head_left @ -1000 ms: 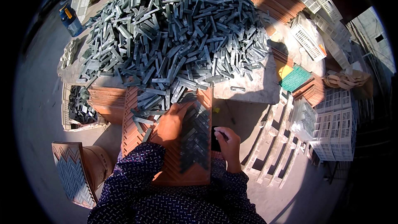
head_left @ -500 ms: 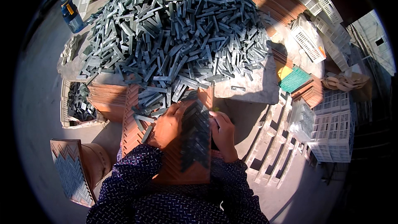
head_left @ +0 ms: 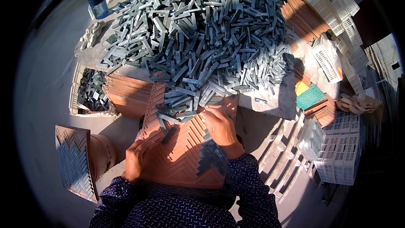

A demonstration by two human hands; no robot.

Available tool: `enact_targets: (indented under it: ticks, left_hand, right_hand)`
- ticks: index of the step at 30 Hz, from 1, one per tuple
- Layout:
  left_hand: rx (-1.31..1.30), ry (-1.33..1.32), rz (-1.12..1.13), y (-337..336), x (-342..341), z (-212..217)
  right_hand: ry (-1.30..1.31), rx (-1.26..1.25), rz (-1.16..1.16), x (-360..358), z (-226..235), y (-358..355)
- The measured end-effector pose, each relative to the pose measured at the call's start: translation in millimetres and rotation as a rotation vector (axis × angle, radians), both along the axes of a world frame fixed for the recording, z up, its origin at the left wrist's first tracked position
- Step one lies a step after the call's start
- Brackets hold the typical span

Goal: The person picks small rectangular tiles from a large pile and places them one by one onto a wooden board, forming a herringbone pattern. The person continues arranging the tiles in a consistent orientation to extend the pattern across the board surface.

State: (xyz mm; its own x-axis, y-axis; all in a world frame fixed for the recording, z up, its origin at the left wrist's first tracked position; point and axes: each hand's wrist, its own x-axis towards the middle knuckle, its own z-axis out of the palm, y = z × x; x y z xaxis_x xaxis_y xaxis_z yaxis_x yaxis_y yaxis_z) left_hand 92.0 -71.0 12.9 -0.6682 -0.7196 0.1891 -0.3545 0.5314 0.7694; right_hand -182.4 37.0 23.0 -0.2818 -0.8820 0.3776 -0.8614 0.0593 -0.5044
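Note:
An orange-brown tray (head_left: 179,166) with herringbone grooves lies in front of me, its far end under loose grey-green strips (head_left: 181,99). Dark strips (head_left: 211,158) fill grooves in its lower right part. My right hand (head_left: 221,131) is over the tray's upper right, fingers bent down and pressed together beside the set strips; what they pinch is hidden. At the tray's left edge is my left hand (head_left: 137,159), fingers curled in, and nothing can be made out in them. A few loose strips (head_left: 168,135) lie on the tray between the hands.
A large heap of strips (head_left: 198,38) covers the table (head_left: 274,103). To the left are a crate of dark pieces (head_left: 75,97), stacked orange trays (head_left: 128,93) and a filled tray (head_left: 76,160) leaning on a round support. White crates (head_left: 337,156) and a pallet (head_left: 276,143) stand right.
My left hand has moved from the tray's middle to its left edge. The right hand has gone from the right edge onto the tray. The whole view has shifted.

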Motion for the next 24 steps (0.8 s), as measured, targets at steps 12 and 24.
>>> enact_targets:
  ticks: [12, 24]
  left_hand:
    - [-0.219, -0.156, -0.105, 8, -36, -5]
    - [0.073, -0.115, -0.257, 26, 3, 2]
  right_hand:
    - [-0.328, 0.175, -0.128, 46, 6, 3]
    - [-0.201, 0.285, -0.254, 132, -12, 95]
